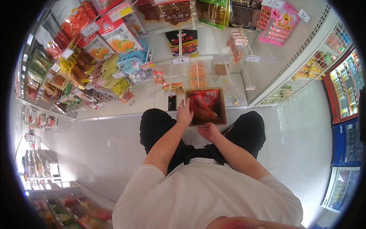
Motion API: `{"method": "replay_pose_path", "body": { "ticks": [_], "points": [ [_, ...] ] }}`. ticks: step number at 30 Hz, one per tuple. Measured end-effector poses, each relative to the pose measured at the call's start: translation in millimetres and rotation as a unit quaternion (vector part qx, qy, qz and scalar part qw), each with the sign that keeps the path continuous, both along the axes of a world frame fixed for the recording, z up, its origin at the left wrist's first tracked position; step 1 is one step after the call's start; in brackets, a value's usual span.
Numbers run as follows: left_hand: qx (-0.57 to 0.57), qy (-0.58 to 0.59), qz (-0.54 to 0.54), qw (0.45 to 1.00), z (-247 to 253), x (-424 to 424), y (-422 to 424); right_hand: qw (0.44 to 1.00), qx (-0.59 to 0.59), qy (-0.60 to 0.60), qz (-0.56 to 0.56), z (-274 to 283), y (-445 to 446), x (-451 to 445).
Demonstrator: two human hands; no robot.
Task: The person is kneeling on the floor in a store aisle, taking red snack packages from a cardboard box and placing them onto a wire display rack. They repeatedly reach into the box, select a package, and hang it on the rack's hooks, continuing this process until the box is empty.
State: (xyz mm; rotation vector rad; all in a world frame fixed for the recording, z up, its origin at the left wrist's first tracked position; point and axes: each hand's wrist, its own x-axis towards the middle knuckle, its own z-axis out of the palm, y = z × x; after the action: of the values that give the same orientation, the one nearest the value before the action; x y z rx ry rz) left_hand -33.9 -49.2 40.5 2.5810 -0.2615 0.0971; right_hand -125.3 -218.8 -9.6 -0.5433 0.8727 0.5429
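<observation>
An open cardboard box (224, 110) sits between my knees, against the front of the bottom shelf. Several red plastic snack packets (204, 106) lie inside it, mostly towards its left and far sides. My left hand (185, 112) grips the box's left wall, with the fingers along the rim. Palm up, my right hand (208, 132) supports the box at its near bottom edge; part of its grip is hidden. Just left of the box, a black rectangular object (172, 103) lies on the shelf ledge.
Snack bags hang on hooks ahead, including a black packet (186, 43), a pink bag (277, 27) and stacked orange packs (198, 75). Empty hooks with price tags (180, 60) jut outwards. Drinks coolers (344, 86) line the right. Grey floor tiles (100, 143) surround me.
</observation>
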Motion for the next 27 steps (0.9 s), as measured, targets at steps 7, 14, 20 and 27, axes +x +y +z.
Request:
{"method": "replay_pose_path", "body": {
  "ticks": [7, 14, 20, 27],
  "points": [
    [0.231, -0.093, -0.074, 0.966, 20.4, 10.8, 3.4, 1.000, -0.001, 0.014, -0.004, 13.1, 7.0, -5.8],
    [0.383, -0.036, -0.245, 0.890, 42.0, 65.2, 16.5, 1.000, 0.012, 0.016, 0.021, -3.5, 0.9, -2.4],
    [0.125, 0.027, -0.276, 0.953, 52.0, 81.8, 15.0, 0.999, -0.004, -0.027, 0.040, -4.1, -4.7, -4.5],
    [-0.293, 0.216, -0.095, 0.927, 111.6, 78.5, -26.1, 0.998, 0.016, -0.044, 0.030, -36.7, -15.9, 0.8]
  ]
}}
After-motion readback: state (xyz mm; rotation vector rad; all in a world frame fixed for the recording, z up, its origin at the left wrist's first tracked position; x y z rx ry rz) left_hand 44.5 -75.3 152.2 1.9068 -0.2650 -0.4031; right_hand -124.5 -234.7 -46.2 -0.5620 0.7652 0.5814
